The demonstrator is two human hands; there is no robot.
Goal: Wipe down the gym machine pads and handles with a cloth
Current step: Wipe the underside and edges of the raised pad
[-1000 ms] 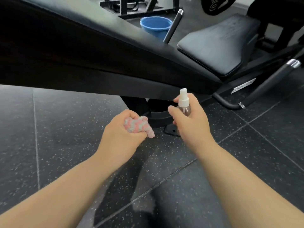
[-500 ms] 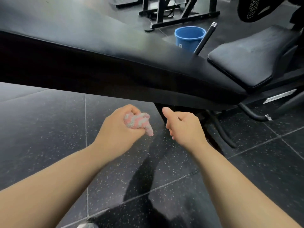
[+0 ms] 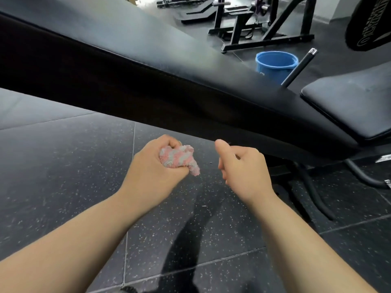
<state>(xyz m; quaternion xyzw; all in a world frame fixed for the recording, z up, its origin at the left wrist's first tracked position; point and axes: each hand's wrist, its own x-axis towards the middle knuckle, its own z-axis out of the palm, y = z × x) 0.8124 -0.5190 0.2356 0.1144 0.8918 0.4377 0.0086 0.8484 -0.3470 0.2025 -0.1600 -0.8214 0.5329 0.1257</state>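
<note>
Left hand point(image 3: 154, 168) clenched round a bunched pink-and-grey cloth point(image 3: 179, 157), low in front of the long back pad point(image 3: 148, 60). Right hand point(image 3: 243, 168) curled, thumb out, nothing seen in it. Cloth judged light, soft, limp (best gripped wadded, 1 face exposed). Speckled rubber floor point(image 3: 63, 166); seat pad point(image 3: 349, 102) and blue bucket point(image 3: 275, 64) beyond.

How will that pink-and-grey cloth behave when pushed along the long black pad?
Probably floppy: the cloth is bunched up in the left hand, with a loose end drooping out. Likely light, since one hand closes round it. Its fuzzy pile may drag rather than slide on the long black pad.
</note>
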